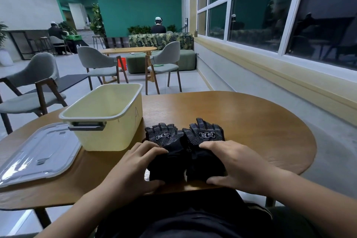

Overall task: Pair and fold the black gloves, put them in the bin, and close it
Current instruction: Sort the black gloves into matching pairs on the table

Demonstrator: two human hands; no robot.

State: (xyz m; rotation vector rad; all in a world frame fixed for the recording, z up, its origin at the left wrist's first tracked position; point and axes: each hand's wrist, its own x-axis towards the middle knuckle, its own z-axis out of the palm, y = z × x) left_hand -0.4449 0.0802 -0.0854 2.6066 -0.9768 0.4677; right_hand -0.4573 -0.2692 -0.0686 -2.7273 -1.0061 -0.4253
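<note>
Left hand [133, 166] and right hand [237, 162] cover the cuff ends of left glove [164, 137] and right glove [207, 133] at the tabletop [251, 121] near edge. Lid [38, 152] cut off by left picture edge. Bin [108, 137] floor hidden behind its near wall. Glove logos too small to read.

Hands: left hand [135, 162] and right hand [238, 162], both bare.
Forearms [92, 205]: bare, no sleeve showing.
Clothing: black, creased garment [183, 218] over lap.
</note>
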